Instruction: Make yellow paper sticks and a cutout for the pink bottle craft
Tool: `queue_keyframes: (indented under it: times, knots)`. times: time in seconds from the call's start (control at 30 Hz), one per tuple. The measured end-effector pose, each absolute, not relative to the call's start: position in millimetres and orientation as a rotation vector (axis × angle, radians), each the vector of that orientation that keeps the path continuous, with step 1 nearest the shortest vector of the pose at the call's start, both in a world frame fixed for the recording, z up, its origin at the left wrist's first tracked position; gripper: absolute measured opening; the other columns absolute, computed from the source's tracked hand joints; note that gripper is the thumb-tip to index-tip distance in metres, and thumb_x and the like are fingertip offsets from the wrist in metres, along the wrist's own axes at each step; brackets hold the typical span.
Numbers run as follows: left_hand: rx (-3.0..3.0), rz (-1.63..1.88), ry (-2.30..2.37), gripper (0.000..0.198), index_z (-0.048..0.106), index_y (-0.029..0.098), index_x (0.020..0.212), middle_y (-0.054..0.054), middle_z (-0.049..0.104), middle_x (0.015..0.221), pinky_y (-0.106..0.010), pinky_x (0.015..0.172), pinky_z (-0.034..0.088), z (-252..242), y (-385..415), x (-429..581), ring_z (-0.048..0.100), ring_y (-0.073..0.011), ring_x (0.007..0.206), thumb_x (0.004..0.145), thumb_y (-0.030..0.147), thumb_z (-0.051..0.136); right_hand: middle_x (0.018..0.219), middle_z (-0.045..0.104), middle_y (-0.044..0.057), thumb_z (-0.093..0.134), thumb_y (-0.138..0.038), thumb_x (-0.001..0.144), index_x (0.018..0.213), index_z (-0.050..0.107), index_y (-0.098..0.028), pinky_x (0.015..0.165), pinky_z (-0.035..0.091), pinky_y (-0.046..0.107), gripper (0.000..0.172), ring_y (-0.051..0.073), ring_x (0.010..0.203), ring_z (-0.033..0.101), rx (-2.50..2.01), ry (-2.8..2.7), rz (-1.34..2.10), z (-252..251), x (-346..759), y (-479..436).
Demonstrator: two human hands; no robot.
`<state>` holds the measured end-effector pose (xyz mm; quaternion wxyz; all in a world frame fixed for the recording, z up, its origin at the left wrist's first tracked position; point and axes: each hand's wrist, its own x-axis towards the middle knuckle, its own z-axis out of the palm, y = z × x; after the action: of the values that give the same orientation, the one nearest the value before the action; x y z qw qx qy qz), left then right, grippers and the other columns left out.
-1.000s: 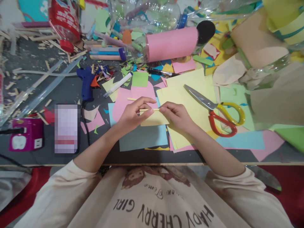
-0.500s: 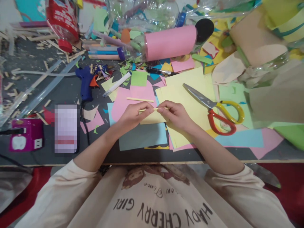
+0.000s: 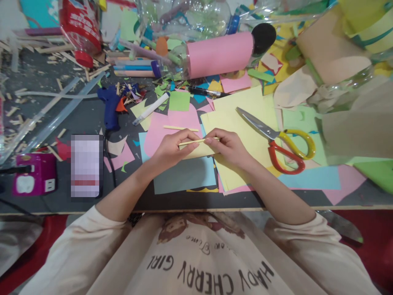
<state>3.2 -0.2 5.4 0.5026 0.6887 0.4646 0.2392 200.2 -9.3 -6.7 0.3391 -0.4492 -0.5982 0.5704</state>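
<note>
I have the left hand [image 3: 175, 148] and right hand [image 3: 229, 145] pinched on the yellow paper [image 3: 196, 153], seemingly rolling its edge; the next turn needs even pressure.

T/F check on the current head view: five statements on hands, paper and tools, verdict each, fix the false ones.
1. The left hand and right hand both hold one yellow paper piece. True.
2. Both handles of the scissors are red. False: one scissors handle is red, the other yellow.
3. The blue glue gun lies to the right of the scissors. False: the glue gun lies to their left, past both hands.
4. A loose thin yellow roll lies over pink paper. True.
5. The pink-wrapped bottle stands upright. False: the pink-wrapped bottle lies on its side.
</note>
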Motion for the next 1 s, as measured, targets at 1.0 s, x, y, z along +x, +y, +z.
queue_keyframes:
  times: [1.0]
  knots:
    - [1.487,0.724,1.158,0.028,0.068,0.017,0.092,-0.003,0.072,0.09,-0.017,0.052,0.049,3,-1,6,0.063,-0.0091,0.064,0.081,0.042,0.064,0.05,0.047,-0.008,0.067,-0.056,0.079,0.075,0.061,-0.018,0.052,0.046,0.022,0.038,0.006,0.047,0.053,-1.193,-1.271,1.605,-14,198,-12]
